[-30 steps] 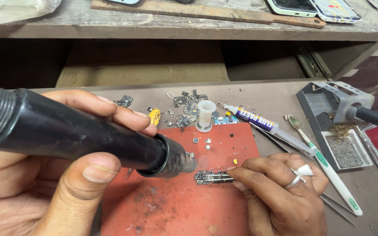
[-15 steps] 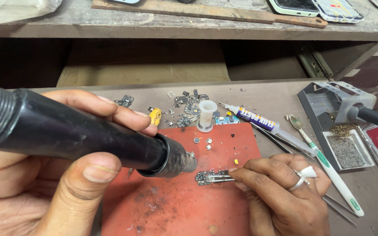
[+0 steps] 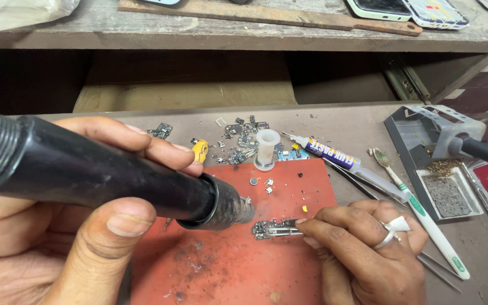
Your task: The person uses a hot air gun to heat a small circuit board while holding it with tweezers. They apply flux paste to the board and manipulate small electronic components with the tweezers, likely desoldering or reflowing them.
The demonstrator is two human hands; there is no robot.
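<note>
My left hand (image 3: 57, 248) grips a thick black hot-air gun (image 3: 103, 175), its metal nozzle pointing right and down at a small circuit board (image 3: 264, 230). The board lies on a red work mat (image 3: 238, 265). My right hand (image 3: 362, 248), with a white band on one finger, pinches tweezers (image 3: 286, 230) that hold the board down at its right end. The nozzle tip hangs just left of and above the board.
Loose small boards and parts (image 3: 238, 138) and a white plastic cap (image 3: 266, 149) lie behind the mat. A flux syringe (image 3: 334, 157), a toothbrush (image 3: 425, 217), spare tweezers and a grey soldering-iron stand (image 3: 436, 141) sit to the right. Phones (image 3: 408, 10) rest on the upper shelf.
The small board and tweezers have shifted slightly; my right hand's fingers have edged left along the tweezers. The hot-air gun stays aimed at the board.
</note>
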